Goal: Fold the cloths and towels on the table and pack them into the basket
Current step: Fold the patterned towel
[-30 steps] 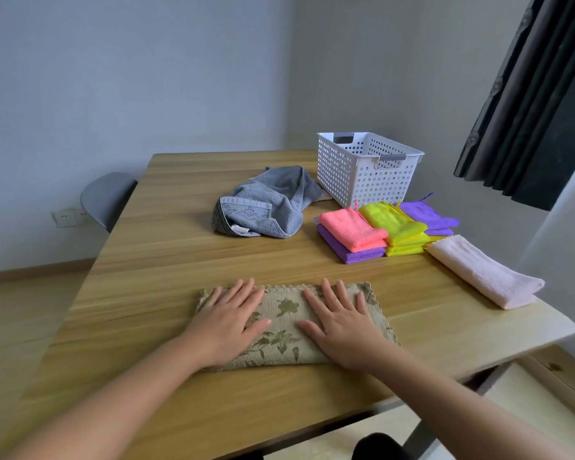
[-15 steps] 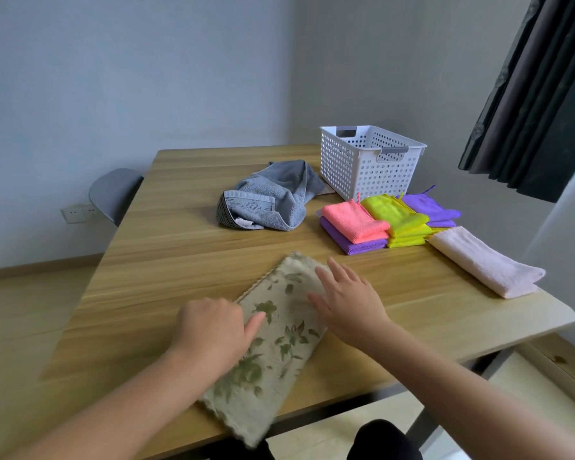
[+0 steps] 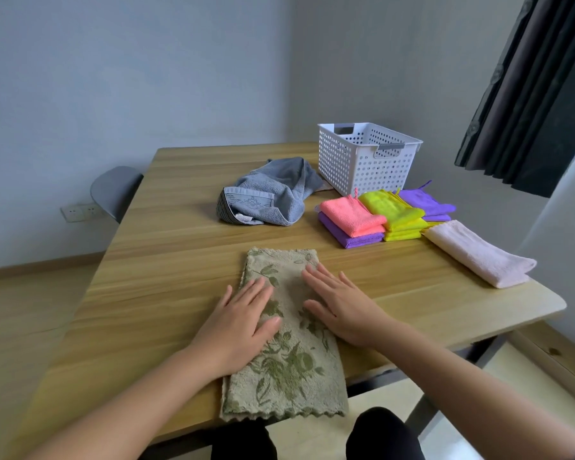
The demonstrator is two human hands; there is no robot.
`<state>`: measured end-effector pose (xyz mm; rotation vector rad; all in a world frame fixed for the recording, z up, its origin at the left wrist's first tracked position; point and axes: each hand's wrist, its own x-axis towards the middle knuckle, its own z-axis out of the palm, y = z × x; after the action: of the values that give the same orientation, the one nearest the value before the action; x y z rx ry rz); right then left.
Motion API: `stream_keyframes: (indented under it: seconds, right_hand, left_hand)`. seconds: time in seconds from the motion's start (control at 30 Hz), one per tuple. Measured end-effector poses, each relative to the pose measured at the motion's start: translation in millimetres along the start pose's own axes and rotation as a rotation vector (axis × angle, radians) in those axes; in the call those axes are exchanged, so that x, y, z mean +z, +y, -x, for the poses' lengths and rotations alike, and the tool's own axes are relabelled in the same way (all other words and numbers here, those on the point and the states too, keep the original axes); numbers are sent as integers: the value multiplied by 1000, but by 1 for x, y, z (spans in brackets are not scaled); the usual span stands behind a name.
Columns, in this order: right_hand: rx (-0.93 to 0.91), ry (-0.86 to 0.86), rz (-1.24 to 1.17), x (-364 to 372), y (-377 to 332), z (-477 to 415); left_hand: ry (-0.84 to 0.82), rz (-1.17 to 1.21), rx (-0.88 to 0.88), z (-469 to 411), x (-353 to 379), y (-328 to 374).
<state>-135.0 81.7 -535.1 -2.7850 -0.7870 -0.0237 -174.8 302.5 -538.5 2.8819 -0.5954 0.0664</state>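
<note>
Smoothing looks to be the step in hand. The floral towel (image 3: 286, 370) lies lengthwise on the worktop (image 3: 166, 260), and its scalloped near end hangs just over the near edge. The left hand (image 3: 243, 320) rests flat on the towel's left half and the right hand (image 3: 339, 310) on its right edge. Both have their fingers straight and spread, pinching nothing.

To do this well, the palms should sweep from the middle outward so the layers lie flush and the long edges line up before either hand takes an end. The next fold would likely bring the near end up to the far end. Drawing the overhanging end back onto the worktop first would guard against the towel sliding off. Thick pile like this probably springs open, so a firm press along the crease should help.

The white perforated basket (image 3: 362, 161) stands at the far right. Nothing rises above its rim, but its floor is hidden, so I cannot tell whether anything is inside. Just near of it sit folded piles: a pink cloth (image 3: 352, 215) on a purple cloth (image 3: 349, 240), a yellow stack (image 3: 395, 214) touching them, and a pale pink towel (image 3: 478, 254) by the right edge. A grey towel (image 3: 273, 197) lies crumpled left of the basket, not yet folded.
</note>
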Motion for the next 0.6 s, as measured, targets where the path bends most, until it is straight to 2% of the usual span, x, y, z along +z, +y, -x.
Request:
stream_keyframes:
  seconds: [0.07,0.17,0.27,0.4,0.5,0.6]
  right_hand:
    - [-71,18,-5,0,-1,17]
    - [-198,-39,-44,0,-5,45]
    - [-281,-77,-45,-2,-7,65]
    - [-399,-37,156,6,-7,79]
    - [-477,89,413,20,-4,84]
    - [-507,286,364,30,-6,84]
  left_hand:
    - [11,22,85,11,-5,3]
    - [-104,3,205,35,-9,8]
    - [-187,-72,245,46,-6,7]
    - [-218,-122,245,47,-7,9]
    - [-219,-125,245,47,-7,10]
    - [-195,-117,241,47,-6,10]
